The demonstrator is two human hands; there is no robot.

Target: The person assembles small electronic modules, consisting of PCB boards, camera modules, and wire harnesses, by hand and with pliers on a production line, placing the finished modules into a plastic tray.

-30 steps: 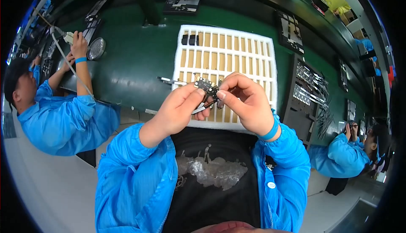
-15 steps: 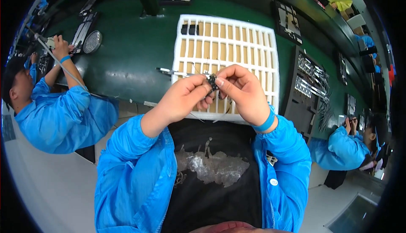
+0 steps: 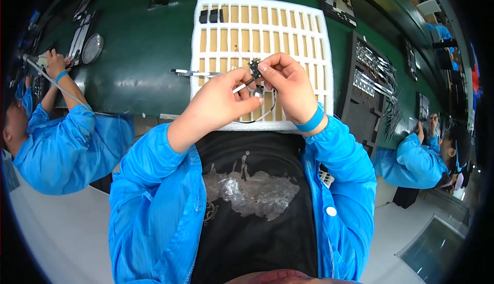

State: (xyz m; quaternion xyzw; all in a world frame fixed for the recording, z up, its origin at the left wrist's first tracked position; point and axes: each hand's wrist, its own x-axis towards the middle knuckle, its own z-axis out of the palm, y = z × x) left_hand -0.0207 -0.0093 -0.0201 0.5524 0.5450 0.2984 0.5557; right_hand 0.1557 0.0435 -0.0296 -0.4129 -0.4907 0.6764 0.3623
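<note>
Above the near half of a white foam tray (image 3: 196, 52) my two hands are close together. My right hand (image 3: 293, 85) pinches a small black part (image 3: 254, 69) with fine metal detail between thumb and fingertips. My left hand (image 3: 218, 96) is closed, with a thin black-and-white strip (image 3: 241, 86) passing between its fingers. By the left thumb tip there is a small black-and-silver piece (image 3: 259, 91); whether it joins the black part is hidden. A thin dark cable (image 3: 271, 110) loops below the hands over the tray.
Two black blocks (image 3: 211, 16) sit in the tray's far left slots. A pen-like stick (image 3: 193, 72) overlaps its left edge. On the right lies a dark tray (image 3: 355, 104) with metal parts and loose cables. Co-workers in blue (image 3: 67, 145) sit on both sides of the green table (image 3: 149, 42).
The left thumb has moved down from the black part, and the left fingers now show the strip and the small black-and-silver piece. The whole view has shifted slightly.
</note>
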